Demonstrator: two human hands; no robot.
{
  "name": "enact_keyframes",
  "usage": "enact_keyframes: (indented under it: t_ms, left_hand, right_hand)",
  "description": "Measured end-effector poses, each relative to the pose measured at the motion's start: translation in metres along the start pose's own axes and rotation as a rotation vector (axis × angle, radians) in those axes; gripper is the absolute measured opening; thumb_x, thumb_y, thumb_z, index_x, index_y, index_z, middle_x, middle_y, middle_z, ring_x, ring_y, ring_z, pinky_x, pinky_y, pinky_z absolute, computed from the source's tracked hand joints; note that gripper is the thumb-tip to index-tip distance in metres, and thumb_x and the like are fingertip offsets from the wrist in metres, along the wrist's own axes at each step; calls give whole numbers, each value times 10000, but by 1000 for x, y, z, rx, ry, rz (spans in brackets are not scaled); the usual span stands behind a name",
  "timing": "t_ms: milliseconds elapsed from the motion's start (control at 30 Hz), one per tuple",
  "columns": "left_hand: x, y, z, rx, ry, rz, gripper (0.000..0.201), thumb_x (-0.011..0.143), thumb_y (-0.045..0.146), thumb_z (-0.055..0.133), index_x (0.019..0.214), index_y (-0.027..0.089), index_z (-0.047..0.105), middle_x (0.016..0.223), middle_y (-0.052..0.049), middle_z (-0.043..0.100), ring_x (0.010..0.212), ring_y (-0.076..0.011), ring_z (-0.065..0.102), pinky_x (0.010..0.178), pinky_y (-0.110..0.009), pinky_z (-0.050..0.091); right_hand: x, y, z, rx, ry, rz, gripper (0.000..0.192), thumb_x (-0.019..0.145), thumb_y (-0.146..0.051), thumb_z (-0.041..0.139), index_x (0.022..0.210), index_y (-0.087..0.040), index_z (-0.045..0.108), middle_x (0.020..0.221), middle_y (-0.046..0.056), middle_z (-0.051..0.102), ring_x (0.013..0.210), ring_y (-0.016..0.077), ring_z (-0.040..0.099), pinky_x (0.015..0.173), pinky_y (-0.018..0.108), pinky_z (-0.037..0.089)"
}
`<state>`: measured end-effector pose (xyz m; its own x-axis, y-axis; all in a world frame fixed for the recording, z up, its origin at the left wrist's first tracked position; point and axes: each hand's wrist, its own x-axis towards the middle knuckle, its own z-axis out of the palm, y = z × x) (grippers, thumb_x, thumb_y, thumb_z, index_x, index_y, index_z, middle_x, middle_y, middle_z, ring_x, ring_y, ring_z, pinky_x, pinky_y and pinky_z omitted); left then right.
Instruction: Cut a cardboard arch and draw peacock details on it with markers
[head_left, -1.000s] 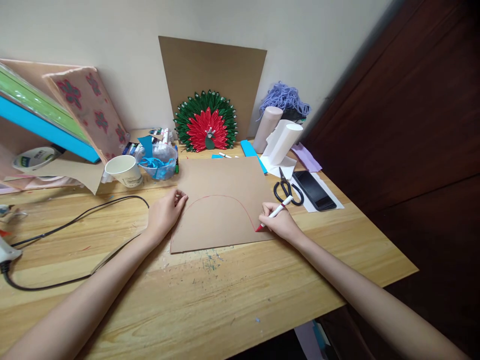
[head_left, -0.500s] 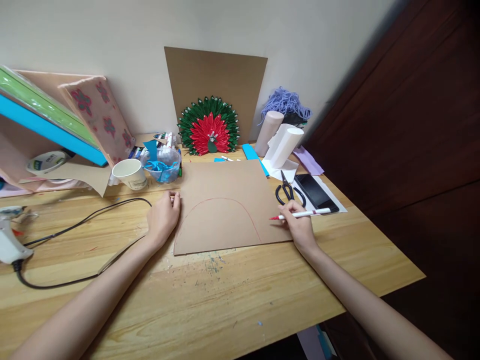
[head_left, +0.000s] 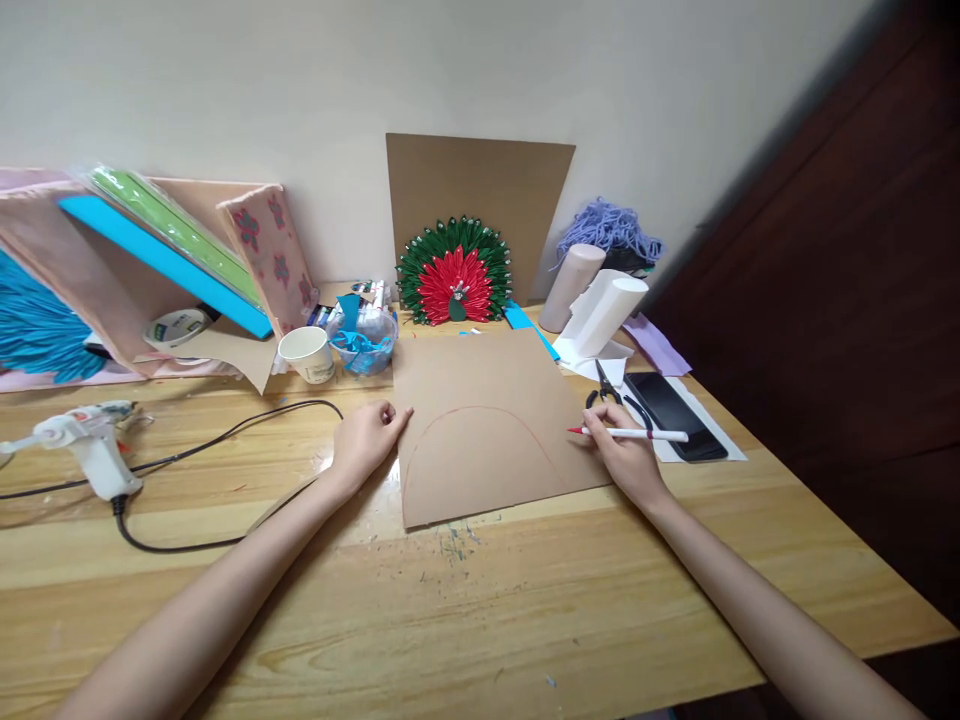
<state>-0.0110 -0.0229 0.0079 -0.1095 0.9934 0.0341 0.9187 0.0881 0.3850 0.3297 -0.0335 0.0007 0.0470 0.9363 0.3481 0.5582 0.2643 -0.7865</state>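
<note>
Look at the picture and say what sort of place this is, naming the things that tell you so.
Probably a home craft desk against a wall. A hot glue gun lies on the wooden table, black scissors sit by the cardboard sheet, and a finished paper peacock leans behind.

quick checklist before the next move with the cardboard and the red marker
1. Cardboard sheet lies flat on the table: ok.
2. Left hand touches the sheet's left edge: ok.
3. Right hand grips the red marker: ok.
4. Marker tip is off the sheet: cannot tell, it lies near the right edge.
5. Red arc is complete down to the lower edge: cannot tell, the line is faint.
6. Scissors within reach beside the right hand: ok.
</note>
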Motion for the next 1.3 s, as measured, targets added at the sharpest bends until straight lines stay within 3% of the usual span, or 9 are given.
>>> enact_keyframes:
  t_ms: [100,233,367,533,933,1300]
  left_hand:
    - [-2,2,3,47,16,22,442,849,541,366,682,200,593,723,-59,676,709,-227,615,515,-272,291]
    - [-3,3,5,128,25,34,453,860,544,339,691,202,583,712,-72,674,674,-237,613,504,-276,277]
    - [-1,3,5,172,16,42,461,862,550,335,677,204,576,709,-77,675,678,-252,619,495,-278,270]
    - [-1,3,5,178,1,50,456,870,538,328,673,210,575,718,-76,681,679,-244,616,499,-280,270]
    - [1,5,5,168,-16,18,438,850,548,340,659,208,538,719,-63,677,722,-253,622,501,-281,240]
    - [0,7,3,172,-24,9,449,843,558,343,631,207,527,699,-67,667,699,-246,610,494,-276,238]
  right_hand:
    - [8,-8,2,-42,-72,-41,217,847,-403,502,761,-215,570,773,25,583,765,191,536,708,308,405]
    - [23,-17,25,75,-245,55,212,811,-398,539,839,-202,613,838,33,632,747,172,566,621,263,415]
    - [35,-18,51,278,-267,217,239,745,-412,609,705,-196,514,581,-28,582,469,107,492,442,210,333]
    - [43,-8,67,358,-183,192,350,722,-402,645,600,-210,379,441,-59,530,416,106,511,454,209,364]
    - [41,-8,65,163,-193,121,286,763,-323,557,579,-216,365,429,-54,521,416,112,506,454,205,357]
    - [36,-6,50,97,-160,118,247,688,-197,535,538,-218,341,402,-74,446,400,97,433,466,210,319]
